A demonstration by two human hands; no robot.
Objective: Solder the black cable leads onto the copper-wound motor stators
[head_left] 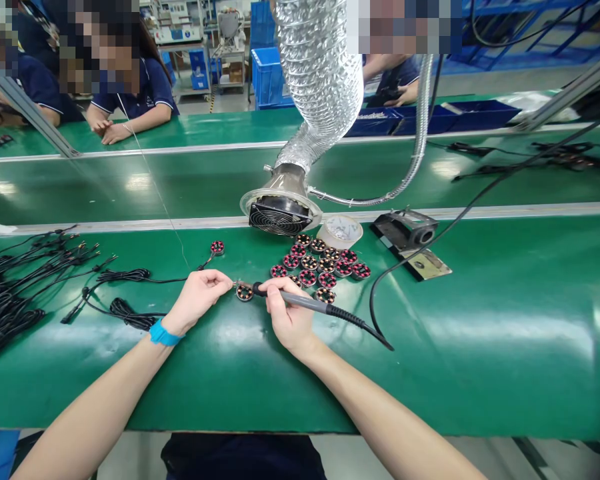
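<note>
Lettering: nothing legible from here.

Navy shirt (pixel 156 88) on a person at the far bench (pixel 220 130), toward its left end: small white chest mark (pixel 150 103), too small to read. Dark blue bin (pixel 373 125) by that bench's near edge, right of middle: white squiggle (pixel 373 115) along the side; lettering or not, cannot tell. Equipment (pixel 177 33) on a rack behind: pale front, detail too small. Floor near the rack: yellow-and-black striped marking (pixel 211 101). Black metal stand (pixel 405 229), tabletop (pixel 480 373) far edge, right of middle: any print unreadable.
</note>
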